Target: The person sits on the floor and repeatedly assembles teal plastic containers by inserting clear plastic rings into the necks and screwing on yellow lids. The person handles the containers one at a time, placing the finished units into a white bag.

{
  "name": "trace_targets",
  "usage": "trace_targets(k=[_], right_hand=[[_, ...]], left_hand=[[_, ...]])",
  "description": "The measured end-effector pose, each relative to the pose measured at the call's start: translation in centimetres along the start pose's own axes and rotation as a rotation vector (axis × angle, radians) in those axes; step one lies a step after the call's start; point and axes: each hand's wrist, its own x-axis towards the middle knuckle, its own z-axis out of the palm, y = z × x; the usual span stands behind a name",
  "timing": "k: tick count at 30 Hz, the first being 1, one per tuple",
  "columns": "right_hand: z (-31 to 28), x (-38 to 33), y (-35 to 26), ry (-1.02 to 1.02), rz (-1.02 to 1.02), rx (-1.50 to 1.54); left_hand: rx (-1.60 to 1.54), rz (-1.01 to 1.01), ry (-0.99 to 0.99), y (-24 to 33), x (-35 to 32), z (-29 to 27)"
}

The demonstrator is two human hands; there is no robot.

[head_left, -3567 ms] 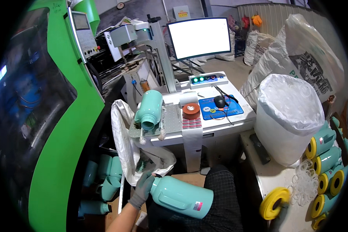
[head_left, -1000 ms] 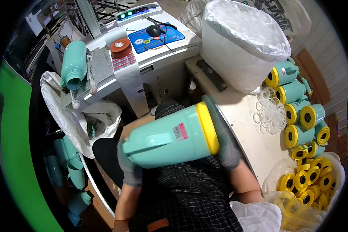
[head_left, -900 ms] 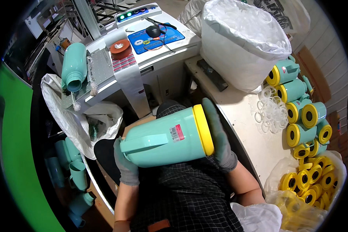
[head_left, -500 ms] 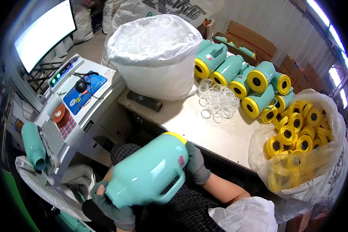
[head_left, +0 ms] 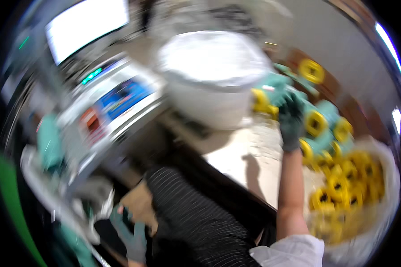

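Note:
My right hand (head_left: 292,116), in a grey-green work glove, reaches out over the table to the pile of teal flasks (head_left: 327,111) with yellow bases. Its fingers look spread, though motion blurs them, and I see nothing held in them. Whether it touches a flask I cannot tell. Just beyond it, a yellow flask base (head_left: 312,71) faces me at the back of the pile. My left hand (head_left: 131,236), gloved with bare fingertips, is low beside my lap, fingers apart, with nothing in it.
A large white sack (head_left: 211,84) stands on the table (head_left: 225,162). To the right is a clear bag (head_left: 390,178) of yellow rings (head_left: 347,182). At left are a bench with a blue mat (head_left: 122,100), a lit screen (head_left: 87,26) and a teal flask body (head_left: 50,140).
The teal flask has left my lap and both hands. My right hand has moved forward to the pile, where another yellow base now shows at the back. The view has shifted and blurred.

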Motion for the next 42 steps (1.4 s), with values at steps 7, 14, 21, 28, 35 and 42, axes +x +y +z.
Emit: trace_targets(k=[7, 14, 21, 28, 35, 42], right_hand=[[15.8, -27.1, 14.3, -0.168, 0.745, -0.318], [24.2, -29.1, 15.1, -0.766, 0.974, -0.565], [27.3, -32.5, 15.9, -0.863, 1.018, -0.602], [29.1, -34.6, 16.7, -0.690, 1.255, -0.403], [30.3, -31.3, 18.8, -0.355, 1.532, 0.551], [22.1, -28.8, 12.1, -0.777, 0.989, -0.200]], left_hand=[[0.369, -0.365, 0.861, -21.7, -7.6, -16.1], [0.545, -0.707, 1.371, -27.5, -16.6, -30.6], [1.798, -0.526, -0.416, -27.5, -4.9, -35.7], [1.348, -0.300, 0.219, -6.4, -5.0, -31.2], [0.042, -0.221, 0.257, 0.4, -9.2, -12.1], [0.837, 0.181, 0.107, -1.5, -8.8, -11.5]])
